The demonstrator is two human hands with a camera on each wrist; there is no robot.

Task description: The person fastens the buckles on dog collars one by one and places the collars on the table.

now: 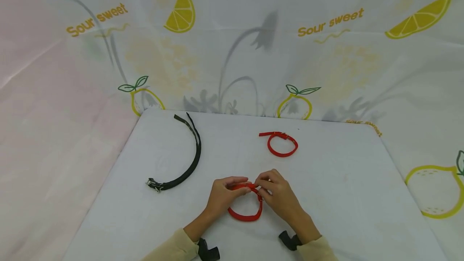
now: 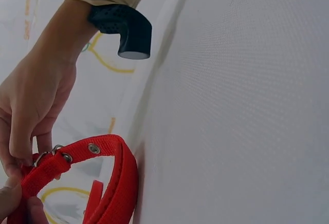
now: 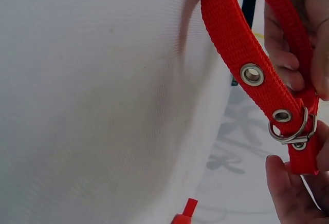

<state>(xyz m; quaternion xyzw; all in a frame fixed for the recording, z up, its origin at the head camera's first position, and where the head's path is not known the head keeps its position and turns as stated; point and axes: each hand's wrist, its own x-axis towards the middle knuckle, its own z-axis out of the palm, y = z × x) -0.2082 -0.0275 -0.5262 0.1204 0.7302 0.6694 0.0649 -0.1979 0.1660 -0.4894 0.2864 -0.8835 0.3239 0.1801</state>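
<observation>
A red webbing collar [image 1: 245, 217] stands in a loop close over the table, between both hands in the head view. The left hand [image 1: 222, 195] pinches its upper band between thumb and fingers. At the upper right of the loop, the right hand [image 1: 280, 196] pinches the strap beside the buckle. Metal eyelets [image 3: 252, 74] line the strap in the right wrist view. The strap runs through the metal buckle [image 3: 308, 131], and a D-ring hangs there. In the left wrist view, fingers partly hide the strap's end past the buckle.
A second red collar [image 1: 282, 154], buckled in a loop, lies beyond the right hand. A dark green or black collar [image 1: 197, 152] lies curved and unfastened at the left. The white table [image 1: 344, 180] meets a lemon-printed cloth [image 1: 232, 51] at its back edge.
</observation>
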